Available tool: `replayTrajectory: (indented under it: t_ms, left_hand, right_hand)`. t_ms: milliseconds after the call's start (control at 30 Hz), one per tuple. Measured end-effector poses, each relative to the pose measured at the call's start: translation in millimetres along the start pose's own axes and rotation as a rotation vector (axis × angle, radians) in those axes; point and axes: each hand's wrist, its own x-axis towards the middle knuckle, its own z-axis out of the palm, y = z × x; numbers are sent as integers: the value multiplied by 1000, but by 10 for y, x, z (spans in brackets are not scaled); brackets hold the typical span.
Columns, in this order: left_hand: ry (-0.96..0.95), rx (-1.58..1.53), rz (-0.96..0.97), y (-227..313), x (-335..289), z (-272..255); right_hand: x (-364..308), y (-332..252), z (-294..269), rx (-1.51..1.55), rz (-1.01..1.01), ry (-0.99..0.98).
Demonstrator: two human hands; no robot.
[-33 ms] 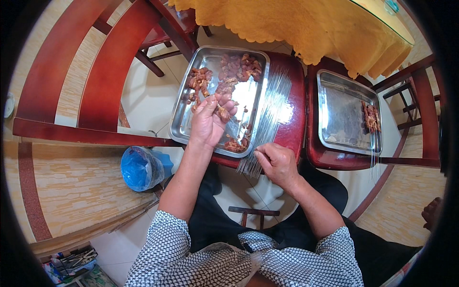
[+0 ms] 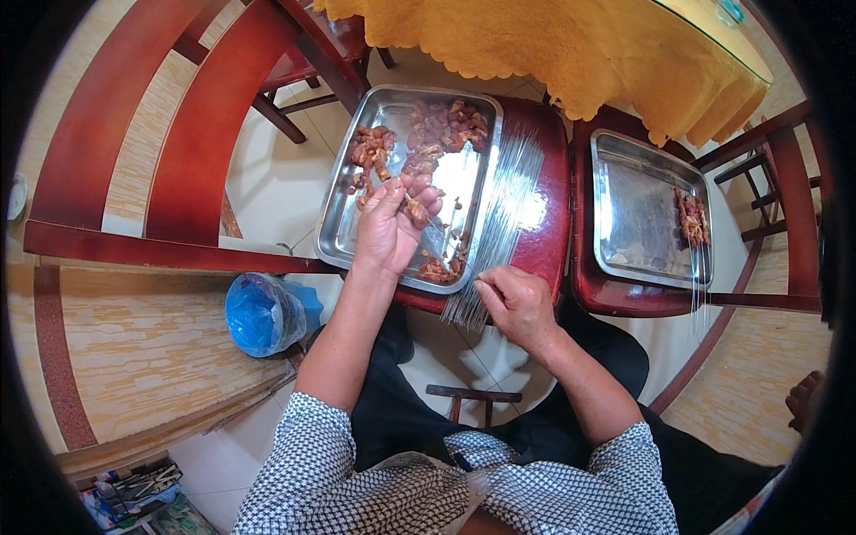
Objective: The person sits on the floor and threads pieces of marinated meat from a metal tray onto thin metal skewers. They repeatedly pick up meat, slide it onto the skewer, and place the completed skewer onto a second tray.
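Note:
My left hand (image 2: 392, 227) is raised over the near part of a metal tray (image 2: 493, 134), with its fingers curled round a piece of raw meat (image 2: 415, 210). My right hand (image 2: 520, 306), closed in a pinch at the tray's near right corner, grips the end of a thin metal skewer. The skewer slants up toward the meat in my left hand; how far it goes in is hidden by the fingers. Chunks of reddish marinated meat (image 2: 446, 125) lie heaped in the tray. Along its right side, many loose metal skewers (image 2: 513, 196) are spread on a red chair seat (image 2: 553, 169).
A second metal tray (image 2: 637, 196) on the right-hand chair holds several skewers loaded with meat (image 2: 692, 218). A blue-lined bin (image 2: 259, 314) stands at left. Beyond hangs a yellow tablecloth (image 2: 535, 45). Wooden chair backs (image 2: 214, 134) flank the trays. Another person's hand (image 2: 805, 401) shows at the right edge.

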Motion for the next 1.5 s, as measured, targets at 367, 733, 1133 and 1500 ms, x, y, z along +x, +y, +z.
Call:
replayTrajectory:
  t_ms: [367, 733, 1133, 1500]
  left_hand:
    - [-37, -10, -9, -87, -25, 6]
    - [-112, 782, 3, 119, -107, 39]
    - [-22, 203, -160, 26, -100, 147]
    - [22, 228, -224, -70, -137, 207]
  right_hand:
    - [8, -5, 11, -11, 8, 41]
    - [33, 76, -99, 19, 3, 59]
    - [26, 62, -119, 86, 84, -5]
    - [-3, 88, -92, 25, 48, 49]
